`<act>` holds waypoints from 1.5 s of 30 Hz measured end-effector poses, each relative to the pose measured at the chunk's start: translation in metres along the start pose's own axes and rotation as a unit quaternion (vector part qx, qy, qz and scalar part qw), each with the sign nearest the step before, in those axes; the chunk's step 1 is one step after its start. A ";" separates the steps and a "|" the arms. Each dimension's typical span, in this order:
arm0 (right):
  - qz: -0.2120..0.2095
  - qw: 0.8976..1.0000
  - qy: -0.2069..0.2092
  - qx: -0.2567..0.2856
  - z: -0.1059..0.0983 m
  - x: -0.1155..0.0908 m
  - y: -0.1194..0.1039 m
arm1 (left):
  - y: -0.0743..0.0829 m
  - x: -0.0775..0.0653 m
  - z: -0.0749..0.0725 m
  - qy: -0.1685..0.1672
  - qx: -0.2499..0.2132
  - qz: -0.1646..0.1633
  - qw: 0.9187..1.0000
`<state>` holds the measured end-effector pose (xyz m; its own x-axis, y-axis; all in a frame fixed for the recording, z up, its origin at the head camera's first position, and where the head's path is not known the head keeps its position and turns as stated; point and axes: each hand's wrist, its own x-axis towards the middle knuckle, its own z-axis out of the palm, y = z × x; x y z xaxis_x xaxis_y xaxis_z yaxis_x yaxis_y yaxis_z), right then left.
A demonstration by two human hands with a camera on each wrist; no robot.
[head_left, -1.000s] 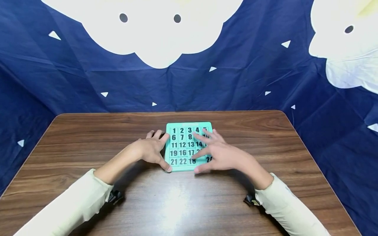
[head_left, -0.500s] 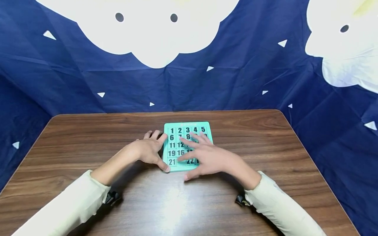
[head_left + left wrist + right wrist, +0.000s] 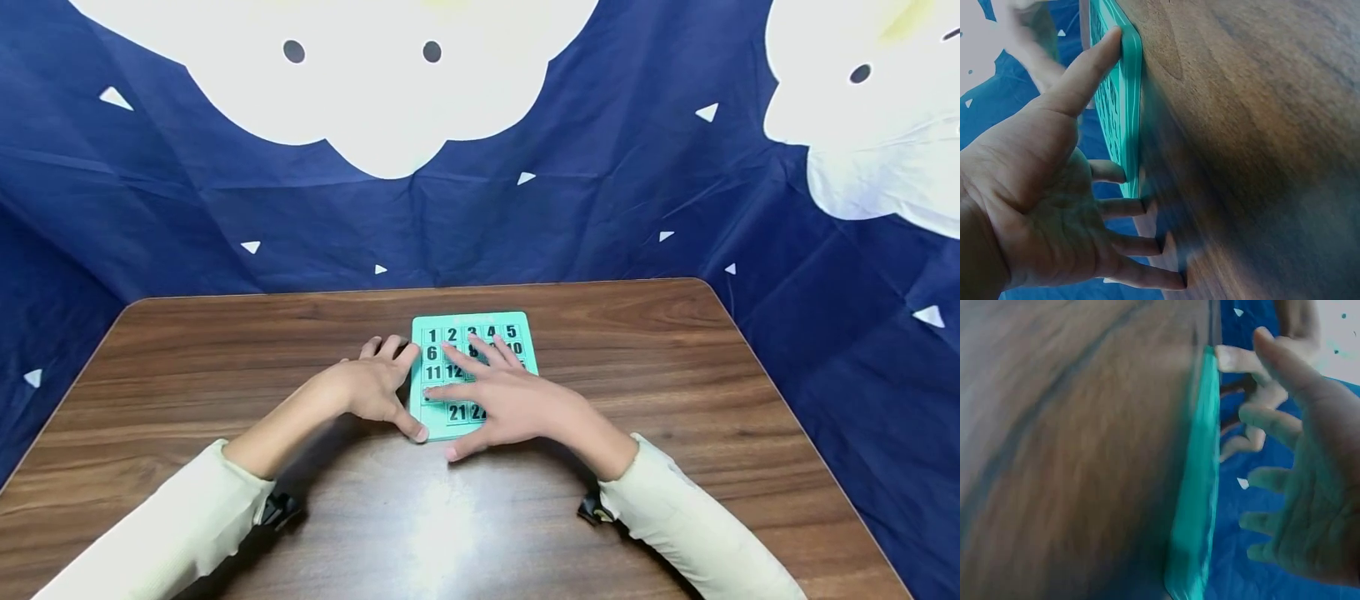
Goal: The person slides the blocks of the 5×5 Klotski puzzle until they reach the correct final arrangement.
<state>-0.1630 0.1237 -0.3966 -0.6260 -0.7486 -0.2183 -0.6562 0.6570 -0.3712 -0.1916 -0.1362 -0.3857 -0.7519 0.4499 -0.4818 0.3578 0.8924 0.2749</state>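
Observation:
A turquoise number slide puzzle (image 3: 471, 320) lies flat on the table. My left hand (image 3: 369, 390) braces its left edge: the thumb touches the near-left corner and the index finger the side farther up, while the other fingers reach down to the tabletop in the left wrist view. Over the tiles spreads my right hand (image 3: 512, 403), its index fingertip at the leftmost tile of the fourth row. Below that fingertip, the bottom-left slot holds no tile, and tile 21 (image 3: 457, 412) sits beside it. Several tiles are hidden under the right hand. In the right wrist view, its fingers look extended and apart.
The brown wooden table (image 3: 225, 350) has rounded far corners. Behind and beside it hangs a dark blue cloth (image 3: 315, 217) with white cloud and triangle prints. Black wrist cameras sit under both cream sleeves (image 3: 690, 508).
My right hand has moved left across the puzzle. Tiles 22 and 21 have slid right along the bottom row, shifting the gap to the left end. My left hand keeps its place on the edge.

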 end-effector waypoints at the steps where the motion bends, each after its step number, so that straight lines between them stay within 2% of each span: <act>1: 0.003 1.000 -0.006 -0.002 0.000 0.002 -0.001 | -0.001 -0.001 -0.001 0.000 0.000 0.001 1.000; 6: -0.006 0.999 -0.043 0.019 -0.004 -0.001 0.000 | -0.003 -0.001 0.000 -0.003 -0.004 0.002 1.000; 9: 0.002 0.999 -0.023 0.025 -0.014 -0.011 0.008 | -0.003 -0.001 0.001 -0.001 -0.006 0.005 1.000; 12: 0.042 0.999 0.012 0.010 -0.022 -0.019 0.019 | -0.004 0.000 0.000 0.003 -0.009 0.005 1.000; 15: 0.071 0.997 0.012 0.004 -0.022 -0.020 0.025 | -0.004 0.000 -0.002 0.001 -0.010 0.006 1.000; 18: 0.058 0.998 0.003 0.012 -0.015 -0.011 0.023 | -0.005 0.000 -0.001 -0.003 -0.010 0.005 1.000; 22: 0.036 0.999 0.012 0.017 -0.013 -0.007 0.020 | -0.006 0.000 -0.001 -0.005 -0.008 0.004 1.000; 25: 0.041 0.999 0.029 0.017 -0.018 -0.020 0.026 | -0.006 0.000 0.000 -0.004 -0.007 0.003 1.000; 31: 0.088 0.994 0.052 0.037 -0.025 -0.055 0.044 | -0.005 0.002 0.001 0.000 -0.008 0.001 1.000; 36: 0.104 0.992 0.053 0.048 -0.022 -0.066 0.053 | -0.003 0.001 0.001 -0.003 -0.009 -0.005 1.000; 39: 0.100 0.992 0.052 0.048 -0.020 -0.067 0.054 | -0.003 0.002 0.002 -0.004 -0.007 -0.007 1.000; 45: 0.063 0.996 0.048 0.048 -0.013 -0.061 0.048 | -0.003 0.002 0.004 -0.001 -0.007 -0.009 1.000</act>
<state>-0.1620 0.2026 -0.3895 -0.7408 -0.6464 -0.1826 -0.5300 0.7295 -0.4323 -0.1922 -0.1378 -0.3907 -0.7569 0.4334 -0.4891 0.3360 0.9001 0.2775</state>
